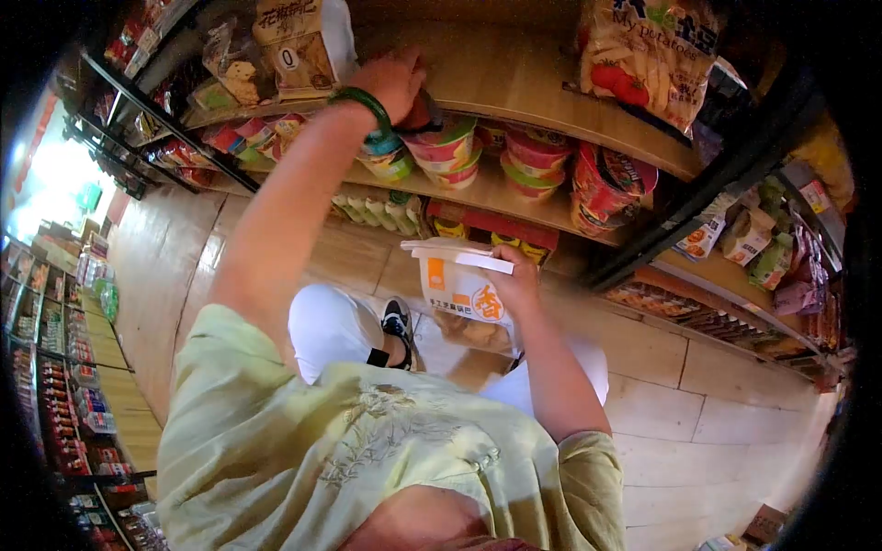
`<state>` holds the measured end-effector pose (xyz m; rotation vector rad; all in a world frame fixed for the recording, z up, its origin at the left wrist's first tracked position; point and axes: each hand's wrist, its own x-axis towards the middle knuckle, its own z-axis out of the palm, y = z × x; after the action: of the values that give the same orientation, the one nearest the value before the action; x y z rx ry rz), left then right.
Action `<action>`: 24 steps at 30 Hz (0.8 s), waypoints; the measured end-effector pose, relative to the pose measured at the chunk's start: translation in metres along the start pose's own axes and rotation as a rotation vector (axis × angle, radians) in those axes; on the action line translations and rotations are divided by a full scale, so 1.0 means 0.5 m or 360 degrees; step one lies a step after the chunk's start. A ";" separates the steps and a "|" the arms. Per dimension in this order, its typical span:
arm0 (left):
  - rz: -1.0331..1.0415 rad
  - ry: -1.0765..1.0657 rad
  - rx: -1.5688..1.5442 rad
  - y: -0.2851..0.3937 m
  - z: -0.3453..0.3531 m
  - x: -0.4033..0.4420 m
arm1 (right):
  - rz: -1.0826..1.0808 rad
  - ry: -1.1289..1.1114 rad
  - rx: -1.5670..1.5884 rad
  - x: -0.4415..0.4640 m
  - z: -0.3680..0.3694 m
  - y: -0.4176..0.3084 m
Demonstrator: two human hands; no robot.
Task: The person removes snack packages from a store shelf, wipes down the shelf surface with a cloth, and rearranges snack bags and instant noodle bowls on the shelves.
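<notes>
My left hand (393, 84), with a green bangle at the wrist, reaches over the front edge of the upper wooden shelf. Its fingers look bent over a dark reddish thing (424, 112), whose kind I cannot make out. Just left of that hand stands a brown and white snack bag (301, 50). Lower down, in front of my knees, my right hand (520, 280) grips the upper right side of a white and orange snack bag (464, 292). Its top is folded over, and brown pieces show through its lower part.
On the upper shelf (496, 73), a bag of potato snacks (648, 60) stands at the right. Below are stacked instant noodle cups (536, 161). A black shelf post (684, 220) rises at right. More stocked shelves (69, 395) line the left, beyond the tiled floor.
</notes>
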<state>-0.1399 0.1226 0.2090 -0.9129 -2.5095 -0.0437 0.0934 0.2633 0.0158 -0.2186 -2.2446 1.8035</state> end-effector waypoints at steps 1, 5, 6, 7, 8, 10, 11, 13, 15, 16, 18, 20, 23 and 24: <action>0.0023 0.0254 0.0018 0.001 0.034 -0.010 | 0.0005 0.0004 0.0003 -0.003 -0.006 0.007; -0.0035 -0.0069 -0.0286 0.108 -0.034 -0.024 | -0.0054 -0.0028 0.0062 -0.014 -0.010 0.047; 0.0038 -0.0161 -0.0286 0.147 -0.042 -0.025 | -0.0054 -0.0016 0.0056 -0.008 -0.018 0.048; 0.0123 -0.0244 -0.0274 0.194 -0.046 -0.017 | 0.0068 -0.0052 -0.0042 -0.009 -0.027 0.014; 0.0065 -0.0116 -0.0529 0.242 -0.054 -0.020 | 0.0044 -0.0074 -0.0041 -0.006 -0.020 0.014; 0.0375 0.0198 -0.0767 0.309 -0.032 -0.029 | 0.0013 -0.0202 -0.0190 -0.001 -0.012 0.030; 0.0458 0.0392 -0.0681 0.325 -0.021 -0.035 | -0.0070 -0.0115 -0.0045 -0.004 -0.001 0.049; 0.0425 0.0413 -0.0758 0.295 -0.016 -0.042 | -0.0010 -0.0091 -0.0149 0.001 0.007 0.044; 0.0285 0.0176 -0.0772 0.253 -0.031 -0.053 | 0.0073 -0.0028 -0.0227 0.002 0.011 0.038; 0.0184 0.0172 -0.0816 0.211 -0.020 -0.058 | 0.0052 0.0021 -0.0257 -0.005 0.004 0.031; -0.0057 0.0052 -0.0582 0.125 -0.024 -0.077 | 0.0051 0.0089 -0.0298 -0.022 -0.014 0.036; -0.0114 0.0130 -0.0455 0.040 -0.021 -0.096 | 0.0118 0.0031 0.0025 -0.027 -0.018 0.057; -0.0187 0.0144 -0.0336 -0.019 -0.022 -0.105 | 0.0163 -0.0101 -0.0043 -0.037 -0.031 0.020; -0.0226 0.0120 -0.0310 -0.015 -0.031 -0.100 | 0.0161 -0.0088 -0.0034 -0.037 -0.030 0.011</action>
<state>-0.1046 0.0838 0.2018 -0.7888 -2.5271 -0.3673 0.1150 0.2733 0.0115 -0.2953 -2.3310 1.8581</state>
